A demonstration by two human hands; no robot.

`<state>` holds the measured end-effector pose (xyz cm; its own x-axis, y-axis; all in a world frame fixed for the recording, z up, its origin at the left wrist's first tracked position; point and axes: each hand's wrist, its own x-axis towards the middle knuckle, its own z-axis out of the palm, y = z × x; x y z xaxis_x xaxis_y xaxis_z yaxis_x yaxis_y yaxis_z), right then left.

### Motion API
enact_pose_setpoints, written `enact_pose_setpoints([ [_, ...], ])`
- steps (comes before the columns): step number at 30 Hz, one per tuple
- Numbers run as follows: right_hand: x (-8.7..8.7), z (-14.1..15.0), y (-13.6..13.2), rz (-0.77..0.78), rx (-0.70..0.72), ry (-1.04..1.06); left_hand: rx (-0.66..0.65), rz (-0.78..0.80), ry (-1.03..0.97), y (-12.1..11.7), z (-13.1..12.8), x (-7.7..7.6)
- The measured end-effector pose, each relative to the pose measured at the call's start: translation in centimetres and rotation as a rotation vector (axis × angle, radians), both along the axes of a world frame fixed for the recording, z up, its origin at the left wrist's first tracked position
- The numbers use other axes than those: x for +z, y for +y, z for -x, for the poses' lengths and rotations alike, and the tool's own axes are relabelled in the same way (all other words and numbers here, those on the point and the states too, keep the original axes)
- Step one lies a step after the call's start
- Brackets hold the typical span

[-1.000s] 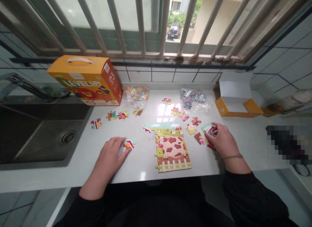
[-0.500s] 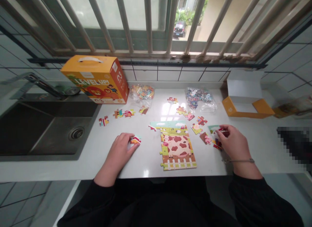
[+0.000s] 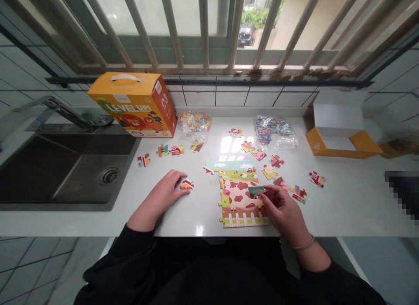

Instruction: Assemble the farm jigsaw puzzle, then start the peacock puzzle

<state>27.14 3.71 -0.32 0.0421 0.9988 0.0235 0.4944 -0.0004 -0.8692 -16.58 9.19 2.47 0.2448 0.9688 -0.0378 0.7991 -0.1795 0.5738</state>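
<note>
"Okay, biggest first, what have we got?"

"Barred window (image 3: 204, 29) at the back, white counter (image 3: 131, 224) below it, dark sink (image 3: 39, 169) on our left."

"Boxes?"

"Orange LEVEL UP! box (image 3: 131, 102) upright by the sink; smaller yellow box (image 3: 347, 152) at right, lid up."

"Our hands?"

"Left hand (image 3: 165, 195) is down on the counter, thumb and fingers narrowly parted around the red-roofed piece (image 3: 187, 184). Can't tell if we're pinching it. Right hand (image 3: 284, 211) has a closed pinch, thumb against fingers, on the green-topped piece (image 3: 255, 192), over the right part of the cow puzzle (image 3: 240, 209)."

"And that puzzle?"

"Flat on the counter between our hands, near the front edge: sky on top, cow in the middle, white fence at the bottom. Tabs stick out along its left side, and its top row runs out further left."

"Bags?"

"Two clear ones at the back: multicoloured bag (image 3: 194, 122) just beside the orange box, bluish bag (image 3: 275, 130) nearer the yellow one."

"Small stuff, quick."

"Farmer-and-barn strip (image 3: 170, 150) behind our left hand, striped piece (image 3: 144, 160) further left. Right of the puzzle we see a loose cluster, including the yellow-green piece (image 3: 269, 172) and brown-red piece (image 3: 276, 161). The barn piece (image 3: 317, 179) lies apart, furthest right."
</note>
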Motion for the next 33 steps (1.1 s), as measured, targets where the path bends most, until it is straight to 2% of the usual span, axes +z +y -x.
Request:
enact_pose_setpoints([
  [4, -0.9, 0.6, -1.2, 0.032, 0.016, 0.004, -0.003, -0.021, -0.044, 2.5, -0.7, -0.1],
  [8, -0.4, 1.2, -1.2, -0.072, 0.075, -0.125, 0.005, -0.084, -0.070, 4.6, -2.2, -0.6],
  [12, 0.3, 1.8, -0.9, -0.161, 0.132, -0.190, -0.006, -0.125, -0.098, 5.7, -3.4, -0.8],
  [19, 0.3, 1.8, -0.8, -0.179, 0.160, -0.215, -0.059, -0.165, -0.044, 5.8, -3.7, -0.7],
  [28, 0.6, 1.8, -0.7, -0.178, 0.165, -0.212, -0.210, -0.279, 0.030, 5.4, -3.8, -1.3],
  [33, 0.7, 1.9, -0.8, -0.184, 0.164, -0.210, -0.240, -0.321, 0.057, 5.3, -3.7, -1.4],
])
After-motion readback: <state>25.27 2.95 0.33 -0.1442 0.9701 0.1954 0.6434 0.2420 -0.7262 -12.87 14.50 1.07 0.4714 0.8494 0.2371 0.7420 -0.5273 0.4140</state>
